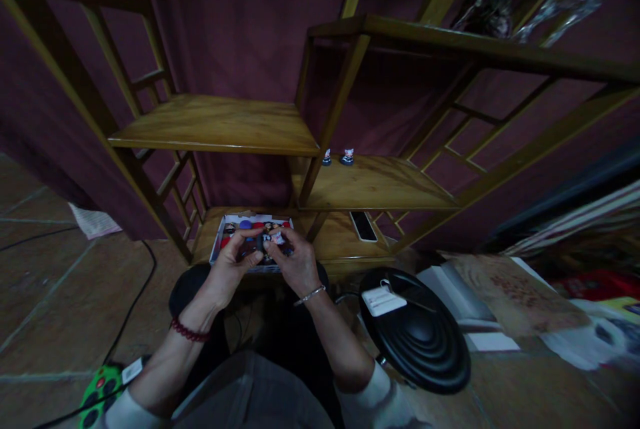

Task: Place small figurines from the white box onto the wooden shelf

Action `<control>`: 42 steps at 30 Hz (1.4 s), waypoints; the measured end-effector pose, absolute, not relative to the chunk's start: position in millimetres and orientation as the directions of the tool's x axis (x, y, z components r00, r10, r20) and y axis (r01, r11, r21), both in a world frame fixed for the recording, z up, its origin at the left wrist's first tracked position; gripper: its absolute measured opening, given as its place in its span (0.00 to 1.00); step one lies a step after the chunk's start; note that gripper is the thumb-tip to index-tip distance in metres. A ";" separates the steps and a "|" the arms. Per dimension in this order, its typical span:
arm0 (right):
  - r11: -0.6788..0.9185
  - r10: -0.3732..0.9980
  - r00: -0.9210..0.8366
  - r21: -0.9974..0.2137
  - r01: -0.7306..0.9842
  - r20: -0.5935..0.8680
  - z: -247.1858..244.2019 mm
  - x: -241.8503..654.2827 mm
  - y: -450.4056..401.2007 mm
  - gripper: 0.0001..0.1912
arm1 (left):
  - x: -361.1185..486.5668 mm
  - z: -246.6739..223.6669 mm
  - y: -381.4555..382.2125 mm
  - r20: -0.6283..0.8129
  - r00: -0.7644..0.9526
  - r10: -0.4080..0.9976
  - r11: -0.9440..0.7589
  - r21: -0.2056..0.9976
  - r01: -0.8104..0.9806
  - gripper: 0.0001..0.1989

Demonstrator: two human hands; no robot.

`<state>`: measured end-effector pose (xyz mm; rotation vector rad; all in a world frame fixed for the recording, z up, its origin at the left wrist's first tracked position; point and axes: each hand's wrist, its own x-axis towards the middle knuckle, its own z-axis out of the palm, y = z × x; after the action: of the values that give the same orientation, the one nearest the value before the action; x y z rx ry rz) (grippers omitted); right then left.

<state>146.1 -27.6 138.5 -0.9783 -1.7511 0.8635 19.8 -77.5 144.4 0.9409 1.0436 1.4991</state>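
My left hand (pixel 235 257) pinches a small dark piece (pixel 259 242) between thumb and fingers. Close beside it, my right hand (pixel 296 259) grips a small figurine (pixel 277 238) with white and red on it. The two held things meet or nearly meet; I cannot tell whether they are joined. Under and behind the hands, a white box (pixel 218 242) on the lowest shelf holds several small colourful figurines, partly hidden by my fingers. Two small figurines (pixel 347 156) stand upright on the middle right shelf, one of them partly behind a post.
A wooden shelf unit (pixel 215 124) rises in front of me. A phone (pixel 363 226) lies on its lowest board. At right are a round black stool (pixel 425 342) with a white item (pixel 383 300) on top, and cardboard (pixel 515 289). A green power strip (pixel 100 392) and cables lie at left.
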 end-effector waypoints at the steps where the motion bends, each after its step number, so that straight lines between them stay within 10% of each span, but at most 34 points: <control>1: 0.434 0.891 -0.257 -0.868 0.241 0.374 138.3 145.9 -27.7 0.09 | 19.7 144.8 -77.5 0.041 -0.157 0.987 -0.088 0.949 -0.304 0.17; 42: 0.411 0.896 -0.272 -0.888 0.207 0.351 138.8 144.4 -25.2 0.10 | 18.1 134.7 -73.6 -0.033 -0.183 0.983 -0.027 0.949 -0.315 0.25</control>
<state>144.4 -25.2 138.8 -0.9653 -1.7324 0.9249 18.1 -73.6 134.7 0.8697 1.0972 1.4766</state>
